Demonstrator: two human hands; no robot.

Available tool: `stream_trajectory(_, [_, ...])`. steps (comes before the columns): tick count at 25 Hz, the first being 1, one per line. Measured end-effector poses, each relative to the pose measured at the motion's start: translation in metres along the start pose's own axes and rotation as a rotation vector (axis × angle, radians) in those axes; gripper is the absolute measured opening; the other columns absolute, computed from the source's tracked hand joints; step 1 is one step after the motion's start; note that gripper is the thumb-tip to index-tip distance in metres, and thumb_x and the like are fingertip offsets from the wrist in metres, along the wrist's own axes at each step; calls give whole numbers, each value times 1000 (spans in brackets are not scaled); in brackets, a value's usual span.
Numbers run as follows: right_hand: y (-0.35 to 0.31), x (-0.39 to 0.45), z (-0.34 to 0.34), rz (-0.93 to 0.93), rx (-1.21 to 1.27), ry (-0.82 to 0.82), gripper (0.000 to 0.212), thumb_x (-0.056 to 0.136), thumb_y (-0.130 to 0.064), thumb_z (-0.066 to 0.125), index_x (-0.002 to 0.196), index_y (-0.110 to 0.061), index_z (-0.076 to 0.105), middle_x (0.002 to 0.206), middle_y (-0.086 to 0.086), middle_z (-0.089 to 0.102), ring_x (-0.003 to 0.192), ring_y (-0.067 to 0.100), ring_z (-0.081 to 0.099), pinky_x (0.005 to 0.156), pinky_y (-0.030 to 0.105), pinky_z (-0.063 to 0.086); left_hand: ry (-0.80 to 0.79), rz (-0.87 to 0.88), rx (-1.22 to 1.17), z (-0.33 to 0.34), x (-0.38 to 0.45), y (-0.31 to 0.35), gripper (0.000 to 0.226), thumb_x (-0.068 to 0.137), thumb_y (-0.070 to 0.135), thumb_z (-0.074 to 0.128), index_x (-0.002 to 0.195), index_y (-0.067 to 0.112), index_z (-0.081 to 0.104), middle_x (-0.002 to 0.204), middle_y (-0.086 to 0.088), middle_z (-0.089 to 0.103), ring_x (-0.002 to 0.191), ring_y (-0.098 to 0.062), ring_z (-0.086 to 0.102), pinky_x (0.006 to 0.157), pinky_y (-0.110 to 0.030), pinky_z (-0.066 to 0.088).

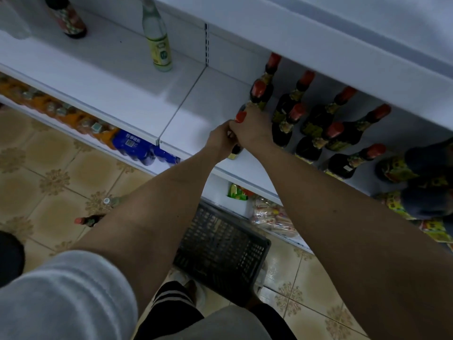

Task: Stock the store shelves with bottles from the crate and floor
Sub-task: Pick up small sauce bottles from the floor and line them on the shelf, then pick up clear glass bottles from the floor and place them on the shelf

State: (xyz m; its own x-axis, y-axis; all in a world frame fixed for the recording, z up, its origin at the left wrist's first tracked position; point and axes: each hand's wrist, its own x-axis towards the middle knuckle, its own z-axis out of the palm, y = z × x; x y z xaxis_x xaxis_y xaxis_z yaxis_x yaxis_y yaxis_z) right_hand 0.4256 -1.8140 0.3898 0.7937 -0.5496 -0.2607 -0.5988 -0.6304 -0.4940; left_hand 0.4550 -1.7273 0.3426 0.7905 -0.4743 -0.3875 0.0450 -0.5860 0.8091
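Note:
Both hands meet on a dark red-capped bottle [236, 149] standing near the front of the white shelf [191, 119]. My left hand [220, 141] grips its left side and my right hand [252, 128] wraps around its neck. Several matching dark bottles [311, 141] with red caps stand in rows just to the right. The black plastic crate [220, 251] sits on the floor below, by my feet. Two bottles lie on the tiles at the left: a dark red-capped bottle [88, 220] and a pale bottle with a white cap [110, 200], partly hidden by my left forearm.
A pale green bottle [158, 40] and a dark bottle [67, 18] stand further left on the same shelf. The upper shelf [343, 50] overhangs the bottle rows. Lower shelves hold orange packs [61, 109], blue packs [137, 146] and snack bags [272, 217].

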Motion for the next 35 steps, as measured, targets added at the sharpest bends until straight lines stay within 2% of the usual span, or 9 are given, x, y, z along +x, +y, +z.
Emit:
stream_trajectory(4, [6,-20,-13,125,99,-123,43,89,-28,66,122,-5,51,108,10,63,100,30,66,81,36,56,-19,-100,-51,-8,-34,-8,70,90,30,67,150,20,32,147,-10,47,131,-29,47,98,-29,40])
stream_trajectory(6, [12,-52,-18,255,213,-127,50,92,-33,61,129,-6,41,107,15,60,93,34,67,80,45,59,-20,-117,13,-16,-65,-18,67,95,33,59,152,19,27,149,-12,44,131,-31,47,103,-35,42])
stream_trajectory(9, [23,-111,-9,294,177,-190,23,94,-29,55,90,-9,43,82,13,50,71,28,56,68,36,49,-88,-131,180,-27,-109,-34,60,100,40,48,152,20,27,147,-14,45,130,-32,47,103,-45,43])
stream_trajectory(12, [19,-168,6,278,89,-320,38,96,-27,54,66,-14,34,64,6,38,58,20,40,51,28,29,-149,-127,340,-41,-149,-45,59,99,49,39,152,25,27,152,-11,40,137,-31,37,113,-52,30])
stream_trajectory(16, [3,-225,26,143,-33,-459,29,100,-34,47,93,-8,54,95,14,55,90,25,52,71,29,43,-128,-133,454,-58,-207,-62,57,98,56,29,151,34,27,159,-6,29,146,-29,21,117,-58,9])
stream_trajectory(18, [-10,-248,31,65,-34,-453,50,99,-42,45,126,0,54,128,20,56,115,33,54,93,35,45,-91,-131,509,-70,-235,-70,59,97,59,26,151,33,26,160,-6,26,148,-29,18,116,-59,6])
stream_trajectory(20, [-25,-276,33,-23,-64,-424,61,98,-50,42,137,-2,49,140,19,51,124,35,50,99,38,43,-33,-155,553,-88,-269,-77,60,97,59,25,150,31,29,159,-7,28,147,-30,19,117,-59,9])
stream_trajectory(23, [-46,-316,36,-130,-45,-425,66,97,-56,39,145,-11,45,148,15,47,131,34,46,109,41,39,28,-160,611,-109,-326,-91,58,98,56,24,147,27,35,155,-10,35,142,-31,25,115,-51,20])
stream_trajectory(35, [-125,-414,51,-332,-224,-393,71,93,-66,29,147,-20,40,149,15,41,133,36,40,110,49,36,226,-211,653,-176,-451,-111,66,94,62,17,148,28,34,151,-10,42,142,-29,28,112,-56,20])
